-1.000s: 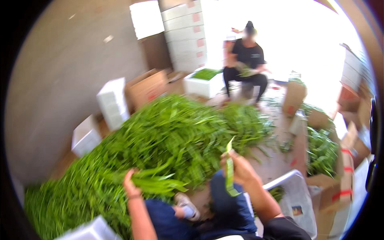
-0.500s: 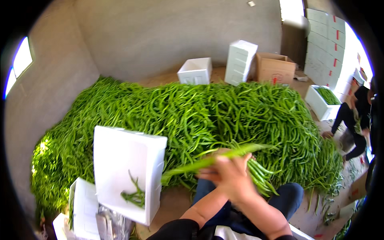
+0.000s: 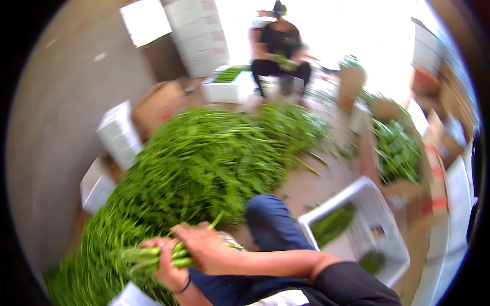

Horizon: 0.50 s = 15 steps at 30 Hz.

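My left hand (image 3: 167, 266), with a dark band at its wrist, is wrapped round a bunch of long green chili peppers (image 3: 180, 256). My right hand (image 3: 208, 251) reaches across from the right and closes over the same bunch, next to the left hand; its fingers are slightly blurred. The bunch lies sideways over my lap, with its ends sticking out to the left. Just beyond the hands rises a large heap of loose green chili peppers (image 3: 204, 158).
By my right knee, a white foam box (image 3: 380, 211) holds some peppers. Cardboard boxes stand at the right, one full of greens (image 3: 395, 153). A person (image 3: 280, 43) sits beyond the heap, holding greens, beside a white box of peppers (image 3: 219, 91). White and brown boxes line the left wall.
The view has swung to the right, bringing the seated person and right-hand foam box into sight. The upright foam box at left has left view. Both hands still hold peppers.
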Available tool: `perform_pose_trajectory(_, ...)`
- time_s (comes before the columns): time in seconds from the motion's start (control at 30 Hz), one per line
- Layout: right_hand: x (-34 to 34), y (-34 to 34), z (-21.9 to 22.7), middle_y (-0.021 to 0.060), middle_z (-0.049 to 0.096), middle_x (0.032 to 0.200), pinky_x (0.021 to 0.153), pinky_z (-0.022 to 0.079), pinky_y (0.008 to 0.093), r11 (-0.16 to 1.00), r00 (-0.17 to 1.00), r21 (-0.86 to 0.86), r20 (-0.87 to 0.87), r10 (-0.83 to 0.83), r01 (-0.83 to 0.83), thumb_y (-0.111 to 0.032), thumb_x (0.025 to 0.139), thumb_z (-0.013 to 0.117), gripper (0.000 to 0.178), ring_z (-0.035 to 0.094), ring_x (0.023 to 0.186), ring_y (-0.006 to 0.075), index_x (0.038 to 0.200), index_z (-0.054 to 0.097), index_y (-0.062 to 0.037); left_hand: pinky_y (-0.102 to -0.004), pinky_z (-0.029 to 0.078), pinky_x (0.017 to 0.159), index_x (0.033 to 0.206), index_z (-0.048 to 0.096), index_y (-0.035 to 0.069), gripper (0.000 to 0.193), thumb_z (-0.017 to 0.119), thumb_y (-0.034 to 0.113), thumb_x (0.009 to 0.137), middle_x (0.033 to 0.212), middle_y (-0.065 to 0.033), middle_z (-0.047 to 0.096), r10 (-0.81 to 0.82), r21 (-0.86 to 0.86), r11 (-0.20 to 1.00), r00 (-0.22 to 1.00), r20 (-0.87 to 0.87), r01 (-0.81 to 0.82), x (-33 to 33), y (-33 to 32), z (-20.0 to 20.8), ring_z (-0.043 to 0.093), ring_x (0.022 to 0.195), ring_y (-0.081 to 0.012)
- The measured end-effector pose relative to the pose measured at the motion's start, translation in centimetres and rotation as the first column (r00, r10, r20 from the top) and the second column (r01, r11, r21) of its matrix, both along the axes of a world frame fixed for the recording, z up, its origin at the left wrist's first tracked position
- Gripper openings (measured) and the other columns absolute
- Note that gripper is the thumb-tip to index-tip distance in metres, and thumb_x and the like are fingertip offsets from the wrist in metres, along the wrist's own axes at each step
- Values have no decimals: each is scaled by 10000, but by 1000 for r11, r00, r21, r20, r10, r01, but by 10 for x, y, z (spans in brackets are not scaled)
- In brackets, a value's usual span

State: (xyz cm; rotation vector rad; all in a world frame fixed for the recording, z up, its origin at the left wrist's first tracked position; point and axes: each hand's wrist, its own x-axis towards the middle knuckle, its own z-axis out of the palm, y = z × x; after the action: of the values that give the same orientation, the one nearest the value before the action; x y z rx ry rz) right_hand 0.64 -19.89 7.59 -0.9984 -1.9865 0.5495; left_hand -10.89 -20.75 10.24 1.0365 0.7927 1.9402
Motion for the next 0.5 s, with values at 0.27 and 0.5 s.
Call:
perform_pose_trajectory(0.27,183,-83,6,154,578,947,762,473,420,839,745,-60,-430,-510,540,-84,631,719,576,599,864,318,1148,471,-33,-439,407,997,1437,132,15,1185,875,348,577,1389,-204,364,-606,39,743,696,-384,668,137,0,37,392,1277,-326)
perform_pose_trajectory(0.5,334,-218,-233,79,541,712,528,438,323,-8,-357,-905,-160,-920,424,-57,679,594,212,520,594,171,861,550,43,-309,477,864,1106,529,15,333,621,-77,800,1059,-105,605,-743,-522,665,544,-389,534,89,33,-59,577,996,-180)
